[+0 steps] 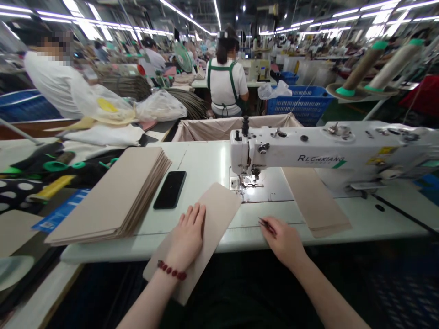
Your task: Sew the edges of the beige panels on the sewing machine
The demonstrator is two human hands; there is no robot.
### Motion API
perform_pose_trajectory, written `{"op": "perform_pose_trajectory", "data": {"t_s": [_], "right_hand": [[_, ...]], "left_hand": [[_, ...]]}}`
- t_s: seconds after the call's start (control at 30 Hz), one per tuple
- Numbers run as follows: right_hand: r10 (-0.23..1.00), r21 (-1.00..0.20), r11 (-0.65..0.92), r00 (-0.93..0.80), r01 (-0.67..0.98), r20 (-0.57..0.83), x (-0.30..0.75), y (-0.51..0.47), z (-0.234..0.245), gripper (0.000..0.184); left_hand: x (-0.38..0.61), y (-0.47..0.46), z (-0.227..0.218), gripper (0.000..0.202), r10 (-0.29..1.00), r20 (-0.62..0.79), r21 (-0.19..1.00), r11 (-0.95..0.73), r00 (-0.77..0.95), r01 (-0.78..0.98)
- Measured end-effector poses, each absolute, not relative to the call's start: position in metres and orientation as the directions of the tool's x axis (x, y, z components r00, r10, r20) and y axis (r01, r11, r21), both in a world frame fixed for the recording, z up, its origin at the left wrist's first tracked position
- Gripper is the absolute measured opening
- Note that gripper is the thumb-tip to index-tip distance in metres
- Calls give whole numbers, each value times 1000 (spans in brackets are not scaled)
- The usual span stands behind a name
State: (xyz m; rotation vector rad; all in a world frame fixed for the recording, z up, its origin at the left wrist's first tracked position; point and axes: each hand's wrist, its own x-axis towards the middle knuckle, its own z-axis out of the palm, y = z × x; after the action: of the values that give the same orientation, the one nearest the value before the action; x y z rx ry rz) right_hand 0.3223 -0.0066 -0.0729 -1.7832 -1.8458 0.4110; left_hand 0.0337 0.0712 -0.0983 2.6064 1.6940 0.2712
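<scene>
My left hand (pixel 187 235) lies flat with its fingers stretched out on a long beige panel (pixel 219 205). The panel slants across the table's front edge, and its far rounded end lies just short of the sewing machine's needle area (pixel 249 183). To the right, my right hand (pixel 283 240) is closed around a small dark pointed tool (pixel 265 224), its tip pointing left; the fingers hide most of it. This hand rests near the table's front edge, apart from the panel.
A thick stack of beige panels (pixel 113 192) stands at the left, beside a black phone (pixel 170 189). More beige pieces (pixel 313 201) lie under the white machine arm (pixel 291 148). A cloth-lined bin (pixel 202 130) stands behind the table (pixel 202 157). Other people sit farther back.
</scene>
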Motion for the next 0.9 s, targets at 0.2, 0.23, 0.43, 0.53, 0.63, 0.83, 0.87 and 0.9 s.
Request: {"op": "perform_pose_trajectory", "data": {"t_s": [0.2,0.23,0.43,0.53,0.63,0.83,0.87,0.9], "right_hand": [[978,-732,-131,208,669,15,341,-61,-88,28],[976,-740,-145,219,656,3,340,-68,-92,27],[983,-631,-113,177,768,40,328,-91,-114,20],[984,-544,-83,154,835,87,323,-90,-119,21],[981,-483,-72,150,873,124,320,-85,-119,23],[978,-404,-69,141,912,152,317,-79,-120,29],[977,-408,-74,148,910,154,317,-79,-120,30],[974,-420,-84,164,904,158,319,-80,-121,30]], "left_hand": [[46,59,-85,61,766,48,263,-629,641,731],[51,62,-83,60,750,49,280,-644,659,712],[68,79,-80,54,682,52,304,-707,729,639],[69,79,-79,54,677,65,299,-714,733,633],[69,78,-79,54,677,67,296,-715,733,634],[69,76,-80,51,681,64,288,-713,730,639],[68,75,-80,48,693,65,279,-703,718,654],[66,75,-81,45,716,69,266,-684,695,679]]}}
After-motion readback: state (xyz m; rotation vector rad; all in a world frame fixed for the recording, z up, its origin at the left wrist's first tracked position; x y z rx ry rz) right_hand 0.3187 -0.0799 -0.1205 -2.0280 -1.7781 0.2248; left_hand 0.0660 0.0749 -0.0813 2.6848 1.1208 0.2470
